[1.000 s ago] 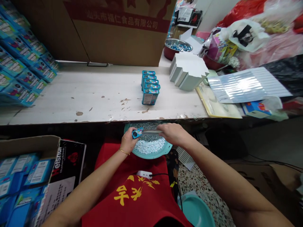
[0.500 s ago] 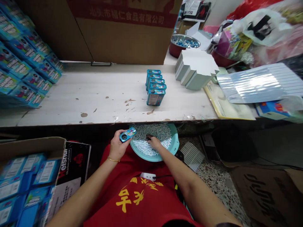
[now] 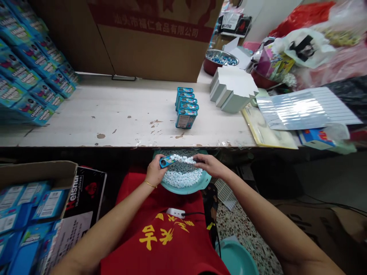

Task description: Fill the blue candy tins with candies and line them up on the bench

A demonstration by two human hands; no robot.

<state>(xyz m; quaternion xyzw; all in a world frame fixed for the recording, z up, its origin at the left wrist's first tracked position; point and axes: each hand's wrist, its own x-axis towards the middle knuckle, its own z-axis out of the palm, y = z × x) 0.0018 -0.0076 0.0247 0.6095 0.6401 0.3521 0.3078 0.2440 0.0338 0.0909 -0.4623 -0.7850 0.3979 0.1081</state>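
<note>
From my remote seat I look across a worn white-painted counter (image 3: 114,114), chipped in brown patches, with a large cardboard carton (image 3: 149,53) bearing red Chinese print standing behind it. A white wall (image 3: 275,19) shows at the upper right above heaped plastic bags (image 3: 304,49), and below I see a speckled terrazzo floor (image 3: 246,244) with a cardboard box (image 3: 315,229) on it.

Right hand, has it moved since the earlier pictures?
Yes. The right hand has moved rightward and toward the table edge: half a second ago it was directly below the stack of blue tins, and now it is right of that stack.
</note>
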